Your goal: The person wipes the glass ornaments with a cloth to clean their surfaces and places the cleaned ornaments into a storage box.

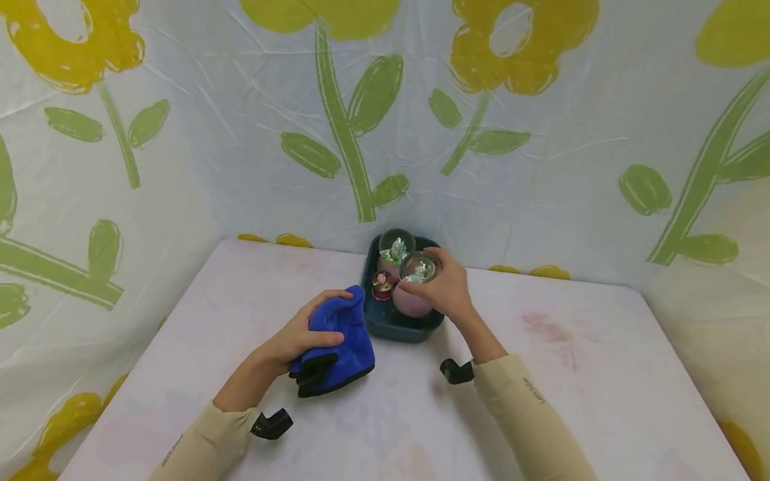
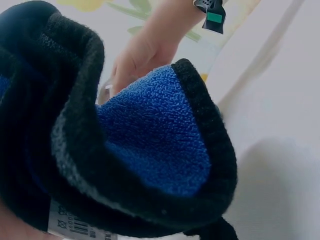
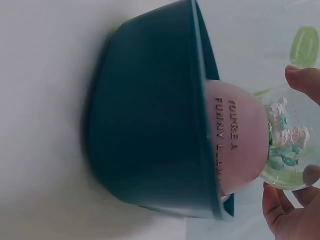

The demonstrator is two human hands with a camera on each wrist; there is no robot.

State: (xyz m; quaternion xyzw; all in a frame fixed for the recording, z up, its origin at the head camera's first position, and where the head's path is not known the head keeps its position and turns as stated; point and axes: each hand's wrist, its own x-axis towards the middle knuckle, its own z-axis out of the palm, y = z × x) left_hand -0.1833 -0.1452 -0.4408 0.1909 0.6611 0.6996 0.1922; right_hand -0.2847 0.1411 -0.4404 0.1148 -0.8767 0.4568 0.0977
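My left hand (image 1: 299, 338) grips a folded blue cloth (image 1: 347, 335) with black edging, just in front of the tub. In the left wrist view the cloth (image 2: 155, 135) fills much of the picture, and a white printed tag (image 2: 75, 225) hangs from its edge. The fingers of my right hand (image 1: 450, 287) hold the clear dome of a snow globe with a pink base (image 1: 411, 302). A white figure with teal parts stands inside the dome (image 3: 287, 132). Raised lettering marks the pink base (image 3: 240, 135), whose lower part is hidden behind the wall of the dark teal tub (image 3: 150, 110).
Inside the tub (image 1: 398, 332) are another large snow globe (image 1: 395, 247) behind and a small one with a dark red base (image 1: 383, 284) at the left. The tub stands near the white table's (image 1: 345, 451) back edge, before a flower-printed cloth backdrop (image 1: 247, 114).
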